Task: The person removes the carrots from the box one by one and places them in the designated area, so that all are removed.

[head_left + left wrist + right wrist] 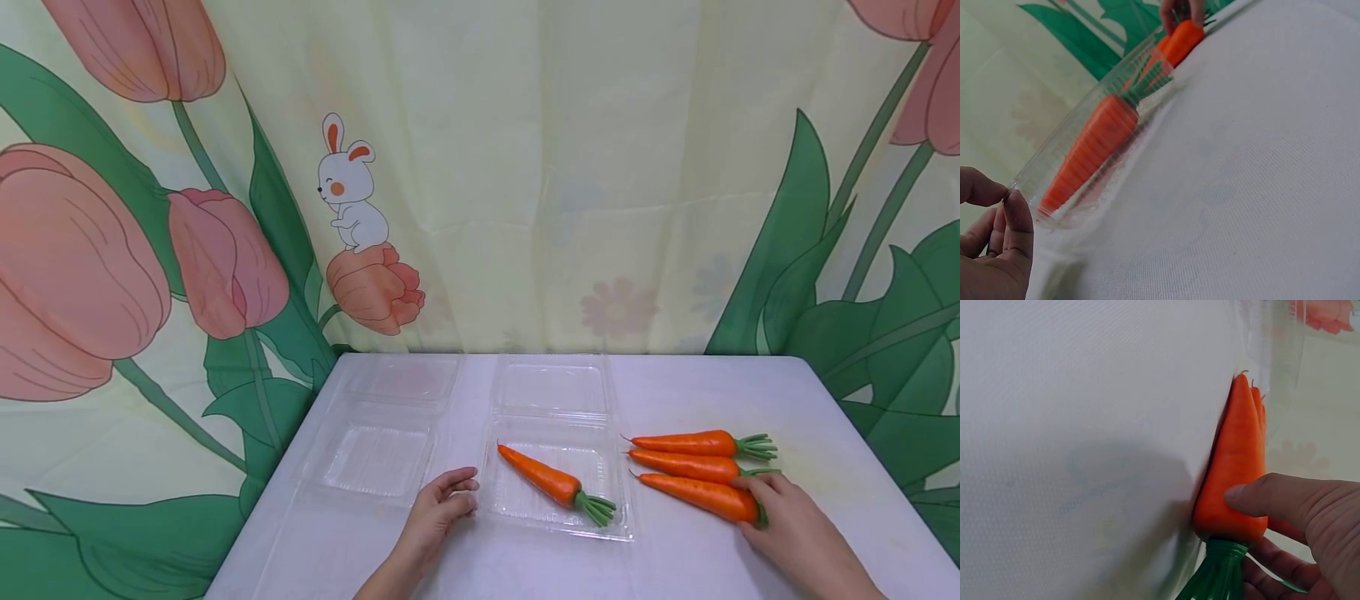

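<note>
My left hand (438, 515) is at the left edge of an open clear plastic clamshell box (525, 508). The left wrist view shows the thumb and a finger pinching the rim of this box (1022, 178). One orange carrot (543, 475) lies slantwise inside it, green stub toward the lower right. On the right, my right hand (795, 529) grips the nearest carrot (705, 493) of a row of three at its thick end. Its thumb presses on the orange top of that carrot (1232, 462) in the right wrist view, with the other fingers partly hidden behind.
Behind the held carrot lie a middle carrot (682, 463) and a far carrot (686, 442), tips pointing left. A second open clear box (378, 458) stands at the left of the white table (675, 567). A printed curtain (480, 208) hangs behind the table's back edge.
</note>
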Tool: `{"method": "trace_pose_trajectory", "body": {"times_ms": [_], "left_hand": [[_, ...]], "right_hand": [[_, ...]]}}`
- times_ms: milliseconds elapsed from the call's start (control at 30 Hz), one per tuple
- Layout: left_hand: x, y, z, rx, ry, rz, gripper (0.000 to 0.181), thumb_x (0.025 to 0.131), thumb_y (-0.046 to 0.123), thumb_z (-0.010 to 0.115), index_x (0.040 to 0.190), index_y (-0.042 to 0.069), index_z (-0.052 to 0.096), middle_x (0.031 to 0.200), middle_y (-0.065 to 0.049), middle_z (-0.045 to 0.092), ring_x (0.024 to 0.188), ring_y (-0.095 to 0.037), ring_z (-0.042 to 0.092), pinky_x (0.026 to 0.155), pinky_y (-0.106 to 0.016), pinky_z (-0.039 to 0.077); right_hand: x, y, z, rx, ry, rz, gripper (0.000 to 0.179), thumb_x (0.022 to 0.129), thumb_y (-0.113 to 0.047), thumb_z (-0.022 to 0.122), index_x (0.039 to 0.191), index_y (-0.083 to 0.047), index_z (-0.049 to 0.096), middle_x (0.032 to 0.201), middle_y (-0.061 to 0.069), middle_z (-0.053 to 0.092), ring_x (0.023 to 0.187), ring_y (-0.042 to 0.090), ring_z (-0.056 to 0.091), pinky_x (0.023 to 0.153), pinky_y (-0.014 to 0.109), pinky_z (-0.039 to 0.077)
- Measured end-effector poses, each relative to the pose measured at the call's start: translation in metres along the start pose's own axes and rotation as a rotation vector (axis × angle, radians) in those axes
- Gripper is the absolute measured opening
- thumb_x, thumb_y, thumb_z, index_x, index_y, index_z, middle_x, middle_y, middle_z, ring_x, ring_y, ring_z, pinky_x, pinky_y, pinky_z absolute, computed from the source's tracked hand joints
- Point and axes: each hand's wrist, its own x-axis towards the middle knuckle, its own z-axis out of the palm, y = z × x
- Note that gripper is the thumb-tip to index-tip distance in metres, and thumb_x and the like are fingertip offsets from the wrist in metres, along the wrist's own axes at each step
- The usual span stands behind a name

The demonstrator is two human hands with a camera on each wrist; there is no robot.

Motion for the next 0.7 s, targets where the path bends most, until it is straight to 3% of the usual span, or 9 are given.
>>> {"method": "trace_pose_trajectory", "body": {"times_ms": [333,700], "left_hand": [[0.000,0.000,0.001,-0.004,0.002,-0.005,0.052,0.090,-0.002,0.065,0.140,-0.010,0.052,0.108,-0.006,0.065,0.088,-0.012,0.063,0.079,-0.022,0.058],[0.002,-0.001,0.000,-0.019,-0.005,0.009,0.053,0.089,-0.004,0.065,0.140,-0.011,0.052,0.107,-0.006,0.065,0.086,-0.010,0.063,0.077,-0.022,0.058]], "right_hand": [[0.001,-0.004,-0.001,-0.016,0.016,-0.022,0.072,0.073,-0.025,0.093,0.129,0.010,0.062,0.121,0.035,0.056,0.100,0.045,0.056,0.085,0.063,0.056],[-0.001,-0.012,-0.007,-0.026,0.101,-0.075,0.063,0.077,-0.028,0.090,0.126,0.005,0.067,0.122,0.030,0.060,0.105,0.047,0.056,0.089,0.067,0.052]]}}
